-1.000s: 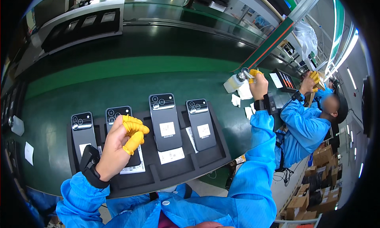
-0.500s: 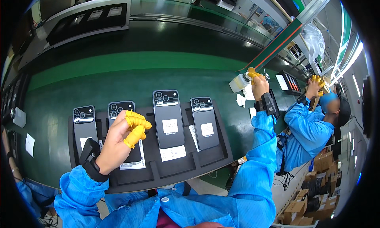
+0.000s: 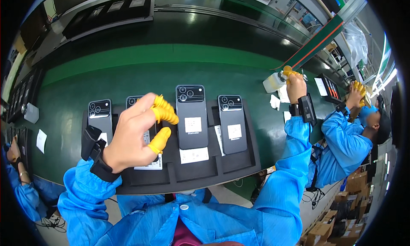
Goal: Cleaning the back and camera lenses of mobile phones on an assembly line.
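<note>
My left hand point(image 3: 136, 132), with yellow finger cots on its fingertips, hovers over the left part of a black compartmented tray point(image 3: 188, 177). Its thumb and fingers are apart, with nothing between them. Behind it a grey phone point(image 3: 134, 100) is partly hidden. To its right lie a larger-looking grey phone point(image 3: 192, 137) and another grey phone point(image 3: 232, 117), both camera side up with white labels; a further phone point(image 3: 101, 111) lies at the left. My right hand point(image 3: 295, 85), also in yellow cots, is closed at the top of a whitish bottle point(image 3: 273, 82). What its fingers pinch is hidden.
White crumpled tissue point(image 3: 275, 102) lies by the bottle. A small translucent bottle point(image 3: 30, 113) and a paper slip point(image 3: 41, 141) are at left. Another black tray point(image 3: 111, 17) sits at the back. A co-worker point(image 3: 344, 139) in blue works at right; another person's arm point(image 3: 21, 173) shows at left.
My left hand's thumb and fingers have spread apart from a more curled pose. My right hand stays at the bottle's top. The whole view has shifted, moving the scene rightward and slightly up.
</note>
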Tool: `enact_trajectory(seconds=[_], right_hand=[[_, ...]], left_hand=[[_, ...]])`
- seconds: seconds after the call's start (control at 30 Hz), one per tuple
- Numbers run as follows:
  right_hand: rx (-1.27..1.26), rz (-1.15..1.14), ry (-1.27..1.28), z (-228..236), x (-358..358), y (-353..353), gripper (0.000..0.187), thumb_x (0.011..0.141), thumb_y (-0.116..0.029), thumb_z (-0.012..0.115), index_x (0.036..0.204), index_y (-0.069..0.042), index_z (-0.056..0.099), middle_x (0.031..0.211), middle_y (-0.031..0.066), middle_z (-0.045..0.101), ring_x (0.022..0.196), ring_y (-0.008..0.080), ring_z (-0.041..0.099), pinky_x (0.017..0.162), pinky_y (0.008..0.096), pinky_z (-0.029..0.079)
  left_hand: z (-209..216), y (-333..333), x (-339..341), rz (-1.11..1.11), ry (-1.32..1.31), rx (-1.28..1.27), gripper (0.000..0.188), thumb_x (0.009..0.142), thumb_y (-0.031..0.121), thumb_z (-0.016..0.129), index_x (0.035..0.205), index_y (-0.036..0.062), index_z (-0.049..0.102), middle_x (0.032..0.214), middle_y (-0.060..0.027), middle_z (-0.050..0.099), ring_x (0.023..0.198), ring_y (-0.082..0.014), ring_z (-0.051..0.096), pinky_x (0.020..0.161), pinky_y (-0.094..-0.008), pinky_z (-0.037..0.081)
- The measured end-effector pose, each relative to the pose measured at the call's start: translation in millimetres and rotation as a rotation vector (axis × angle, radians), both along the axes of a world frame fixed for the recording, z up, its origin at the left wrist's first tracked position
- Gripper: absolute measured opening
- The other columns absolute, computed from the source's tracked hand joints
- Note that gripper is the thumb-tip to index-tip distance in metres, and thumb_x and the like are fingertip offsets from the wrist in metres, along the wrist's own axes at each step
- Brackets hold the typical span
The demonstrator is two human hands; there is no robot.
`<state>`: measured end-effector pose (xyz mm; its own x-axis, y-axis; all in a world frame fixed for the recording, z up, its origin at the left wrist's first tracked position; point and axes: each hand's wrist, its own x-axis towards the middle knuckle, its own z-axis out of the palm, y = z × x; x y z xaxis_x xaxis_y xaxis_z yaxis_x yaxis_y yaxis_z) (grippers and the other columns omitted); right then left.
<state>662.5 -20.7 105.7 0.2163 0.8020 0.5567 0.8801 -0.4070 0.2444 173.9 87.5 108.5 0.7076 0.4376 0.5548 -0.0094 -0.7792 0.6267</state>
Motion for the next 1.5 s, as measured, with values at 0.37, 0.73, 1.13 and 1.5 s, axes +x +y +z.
enact_trajectory(seconds=[0.37,0.73,1.13,1.5], right_hand=[[0.001,0.876,0.3,-23.8,-162.2,16.4,0.031,0.067,0.007,0.065,0.097,0.0,0.072,0.097,0.012,0.069,0.094,0.0311,0.064,0.085,0.038,0.053],[-0.156,0.903,0.16,-22.6,-170.2,17.3,0.026,0.072,-0.002,0.069,0.098,-0.001,0.073,0.099,0.0105,0.069,0.096,0.0265,0.064,0.088,0.0348,0.052],[-0.199,0.815,0.263,-18.4,-164.3,-12.3,0.032,0.065,0.004,0.067,0.096,0.0,0.074,0.096,0.0105,0.069,0.092,0.0283,0.064,0.084,0.0373,0.054],[-0.125,0.85,0.194,-24.8,-176.2,18.2,0.031,0.067,0.002,0.067,0.098,0.0,0.072,0.096,0.0111,0.068,0.09,0.0284,0.063,0.085,0.0373,0.054]], left_hand=[[-57.1,-37.4,76.2,-0.232,0.24,0.318,0.05,0.081,0.023,0.072,0.124,-0.0006,0.061,0.128,-0.0169,0.057,0.12,-0.0357,0.054,0.102,-0.0442,0.044],[-69.3,-51.3,82.3,-0.318,0.349,0.305,0.059,0.09,0.041,0.063,0.134,0.0014,0.055,0.133,-0.0175,0.053,0.129,-0.0344,0.049,0.118,-0.0485,0.029],[-70.2,-52.1,83.2,-0.297,0.333,0.296,0.057,0.09,0.039,0.063,0.133,0.0016,0.056,0.13,-0.0159,0.055,0.128,-0.0329,0.05,0.117,-0.0481,0.03],[-69.6,-51.7,83.9,-0.346,0.353,0.252,0.055,0.081,0.025,0.067,0.129,-0.0004,0.059,0.128,-0.0173,0.054,0.125,-0.0331,0.051,0.117,-0.0501,0.029]])
